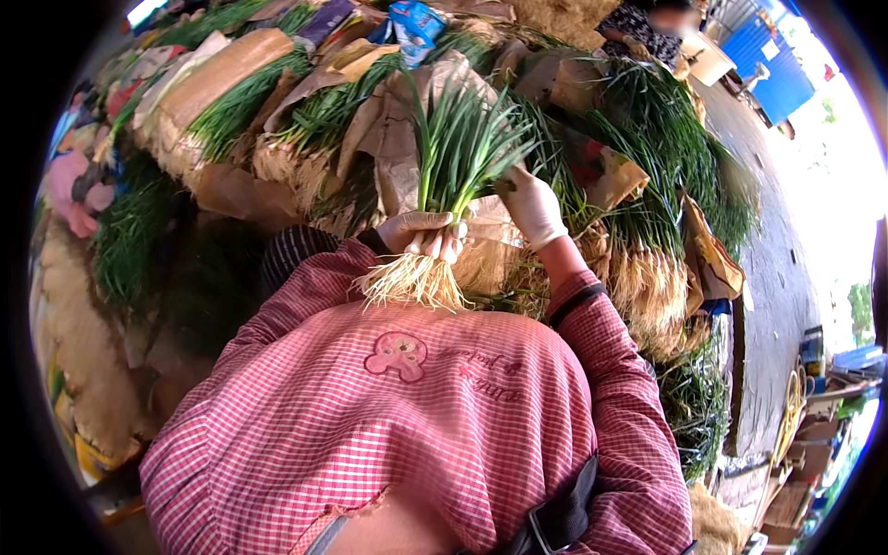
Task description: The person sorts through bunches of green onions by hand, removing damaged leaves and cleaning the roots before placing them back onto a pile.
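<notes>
A bunch of green onions or similar plants (454,166) stands upright in front of my chest, with green leaves up, white bulbs at the middle and long pale roots hanging down. My left hand (415,229), in a thin pale glove, is closed around the bunch just above the bulbs. Also gloved, my right hand (531,205) is at the right side of the leaves, its fingertips partly behind them; whether it grips any leaf cannot be told. Brown paper (489,253) lies behind the bulbs.
Paper-wrapped bundles of the same greens (239,111) lie in rows ahead and to the left. A large heap with roots showing (649,277) is on the right. Cut leaves (694,409) lie below it. Another person (638,35) is at the top right, near a white tub (709,55).
</notes>
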Demonstrator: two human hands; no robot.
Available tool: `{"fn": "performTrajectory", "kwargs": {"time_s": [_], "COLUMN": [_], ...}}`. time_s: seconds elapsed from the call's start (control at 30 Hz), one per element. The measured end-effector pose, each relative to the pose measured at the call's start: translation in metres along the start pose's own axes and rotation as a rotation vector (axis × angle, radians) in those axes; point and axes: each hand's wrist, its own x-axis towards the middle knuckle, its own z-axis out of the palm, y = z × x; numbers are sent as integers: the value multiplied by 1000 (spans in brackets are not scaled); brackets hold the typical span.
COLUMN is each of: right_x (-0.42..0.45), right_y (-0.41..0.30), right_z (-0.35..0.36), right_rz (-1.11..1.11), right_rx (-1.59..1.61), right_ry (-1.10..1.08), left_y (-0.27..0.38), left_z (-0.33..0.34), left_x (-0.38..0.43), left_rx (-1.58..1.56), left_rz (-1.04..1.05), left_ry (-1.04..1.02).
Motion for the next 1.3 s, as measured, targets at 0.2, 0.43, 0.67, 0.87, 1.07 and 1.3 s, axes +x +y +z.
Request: {"fn": "performTrajectory", "kwargs": {"time_s": [0.2,0.43,0.67,0.87,1.07,1.3], "right_x": [-23,-29,-11,-33,-39,-27], "right_y": [71,-21,-82,-92,-53,-57], "right_z": [5,-2,20,-30,-50,-1], "right_rz": [-11,-156,-283,316,452,626], "right_rx": [47,739,1250,1633,1363,1052], "right_ry": [-140,-539,-605,-919,-756,-829], "left_y": [13,34,65,46,-36,-210], "left_z": [32,91,122,123,76,-100], "left_x": [-30,-52,-79,-246,-361,-323], "left_rx": [28,438,656,915,706,-113], "left_rz": [73,739,1176,1146,846,721], "left_ry": [86,148,312,1070,1531,1708]}}
